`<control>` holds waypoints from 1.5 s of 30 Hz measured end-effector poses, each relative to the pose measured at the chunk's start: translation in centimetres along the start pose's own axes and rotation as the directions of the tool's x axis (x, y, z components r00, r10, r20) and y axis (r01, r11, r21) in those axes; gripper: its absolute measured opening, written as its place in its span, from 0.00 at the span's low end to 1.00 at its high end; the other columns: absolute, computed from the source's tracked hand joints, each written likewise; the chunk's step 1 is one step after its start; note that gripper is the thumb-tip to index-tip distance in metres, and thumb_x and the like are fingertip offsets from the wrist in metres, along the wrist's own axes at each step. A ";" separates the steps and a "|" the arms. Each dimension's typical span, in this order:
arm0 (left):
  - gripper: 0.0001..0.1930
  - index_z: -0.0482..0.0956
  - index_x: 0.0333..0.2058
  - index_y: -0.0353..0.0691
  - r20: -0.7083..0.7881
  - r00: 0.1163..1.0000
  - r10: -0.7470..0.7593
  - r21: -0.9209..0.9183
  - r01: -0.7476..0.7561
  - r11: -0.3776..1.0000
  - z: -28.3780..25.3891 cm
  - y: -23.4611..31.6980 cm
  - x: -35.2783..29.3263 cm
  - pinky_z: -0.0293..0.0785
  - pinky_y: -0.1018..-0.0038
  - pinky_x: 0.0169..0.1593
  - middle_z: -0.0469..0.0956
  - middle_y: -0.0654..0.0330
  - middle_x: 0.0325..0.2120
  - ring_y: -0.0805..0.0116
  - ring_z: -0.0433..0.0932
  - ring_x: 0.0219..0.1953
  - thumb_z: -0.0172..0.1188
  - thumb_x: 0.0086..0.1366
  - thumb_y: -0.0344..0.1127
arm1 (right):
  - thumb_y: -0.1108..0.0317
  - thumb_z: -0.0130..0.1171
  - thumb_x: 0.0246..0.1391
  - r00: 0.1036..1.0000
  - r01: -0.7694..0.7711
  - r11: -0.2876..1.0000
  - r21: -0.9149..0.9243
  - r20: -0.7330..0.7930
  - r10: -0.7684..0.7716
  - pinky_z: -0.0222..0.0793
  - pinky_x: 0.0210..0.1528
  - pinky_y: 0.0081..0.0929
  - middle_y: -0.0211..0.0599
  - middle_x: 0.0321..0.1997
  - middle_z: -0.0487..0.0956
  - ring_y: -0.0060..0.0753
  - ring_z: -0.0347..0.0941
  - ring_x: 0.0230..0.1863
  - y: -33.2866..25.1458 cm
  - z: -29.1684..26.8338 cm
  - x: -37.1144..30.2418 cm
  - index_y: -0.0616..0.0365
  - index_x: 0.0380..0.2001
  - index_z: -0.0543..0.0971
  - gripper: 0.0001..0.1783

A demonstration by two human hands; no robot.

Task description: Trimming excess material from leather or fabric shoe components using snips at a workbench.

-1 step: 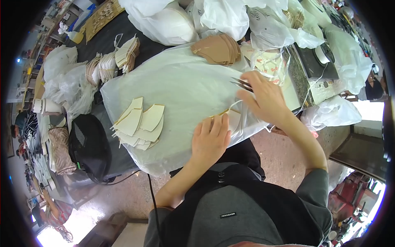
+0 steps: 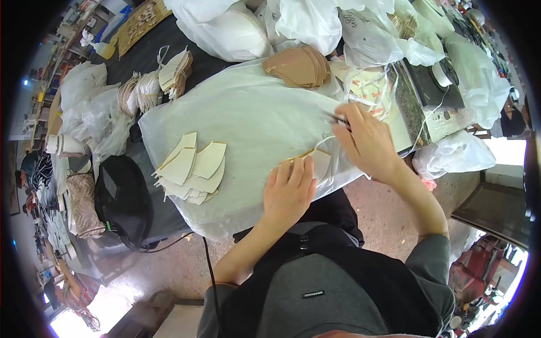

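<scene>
My left hand (image 2: 289, 188) lies on a cream-coloured cut piece (image 2: 321, 162) near the front edge of the plastic-covered table, fingers laid out over it. From the piece's yellowish upper edge a narrow white strip (image 2: 322, 141) curves up to the right. Just above and right of it, my right hand (image 2: 365, 138) is closed around dark thread snips (image 2: 340, 119), whose tips are smeared by motion. A loose pile of similar cream pieces (image 2: 194, 172) rests to the left. A fanned stack of brown pieces (image 2: 297, 67) sits at the far side of the plastic sheet (image 2: 242, 112).
White plastic bags (image 2: 307, 25) crowd the table's back. Tied bundles of pieces (image 2: 147, 90) and a black mesh-sided item (image 2: 121, 194) stand left. A white tape roll (image 2: 441, 74) is at the right. A black cable (image 2: 208, 270) hangs in front; another person (image 2: 70, 290) is lower left.
My right hand has shifted slightly down and to the right with the snips, whose blades showed apart before and are now blurred. My left hand stays on the piece.
</scene>
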State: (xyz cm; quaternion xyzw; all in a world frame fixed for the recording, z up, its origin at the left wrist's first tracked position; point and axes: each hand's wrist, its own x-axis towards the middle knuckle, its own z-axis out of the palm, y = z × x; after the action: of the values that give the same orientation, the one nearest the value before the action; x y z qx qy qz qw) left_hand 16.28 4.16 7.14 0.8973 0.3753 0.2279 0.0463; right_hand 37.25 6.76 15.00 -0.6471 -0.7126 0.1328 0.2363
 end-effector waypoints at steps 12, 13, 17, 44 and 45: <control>0.24 0.74 0.55 0.40 -0.030 1.000 0.001 0.017 -0.001 1.000 0.0 0.3 -0.6 0.70 0.61 0.52 0.72 0.58 0.50 0.58 0.71 0.51 0.62 0.60 0.40 | 0.64 0.64 0.55 0.998 -0.006 0.997 -0.074 0.065 0.011 0.69 0.28 0.40 0.38 0.31 0.76 0.47 0.76 0.28 0.9 4.4 -4.7 0.58 0.34 0.70 0.13; 0.24 0.74 0.55 0.40 -0.018 1.000 -0.011 0.006 0.011 1.000 0.0 0.3 -0.7 0.70 0.61 0.52 0.72 0.58 0.50 0.58 0.71 0.51 0.62 0.60 0.40 | 0.64 0.64 0.55 0.998 0.011 0.998 -0.056 0.055 -0.008 0.69 0.28 0.39 0.38 0.30 0.77 0.46 0.76 0.27 1.0 4.5 -4.6 0.58 0.33 0.70 0.13; 0.24 0.75 0.55 0.40 -0.021 1.000 -0.023 0.005 0.024 1.000 0.0 0.4 -0.7 0.69 0.61 0.53 0.72 0.58 0.50 0.58 0.71 0.51 0.62 0.60 0.40 | 0.65 0.65 0.54 0.999 0.022 0.999 0.033 0.032 -0.023 0.69 0.27 0.37 0.38 0.29 0.77 0.45 0.76 0.25 1.4 3.9 -4.9 0.58 0.32 0.71 0.13; 0.24 0.78 0.53 0.43 -0.037 0.999 -0.003 0.011 0.003 1.000 -0.1 0.1 -1.7 0.70 0.62 0.52 0.74 0.59 0.51 0.59 0.72 0.51 0.65 0.56 0.39 | 0.66 0.66 0.53 0.998 0.041 0.999 0.019 0.047 -0.042 0.69 0.25 0.34 0.37 0.27 0.76 0.42 0.75 0.24 1.2 3.6 -5.7 0.58 0.30 0.72 0.11; 0.24 0.78 0.53 0.43 -0.035 0.999 -0.006 0.007 0.007 1.000 -0.1 0.1 -1.8 0.69 0.62 0.52 0.74 0.59 0.51 0.60 0.72 0.51 0.65 0.57 0.39 | 0.66 0.66 0.53 0.999 0.023 0.999 0.028 0.044 -0.025 0.68 0.25 0.35 0.37 0.27 0.76 0.42 0.75 0.23 1.3 3.4 -5.9 0.58 0.30 0.72 0.12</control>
State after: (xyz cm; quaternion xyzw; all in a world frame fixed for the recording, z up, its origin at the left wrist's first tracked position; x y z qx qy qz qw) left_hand 15.20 2.84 6.58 0.8921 0.3797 0.2421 0.0374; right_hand 36.97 1.52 10.47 -0.6321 -0.7234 0.1540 0.2311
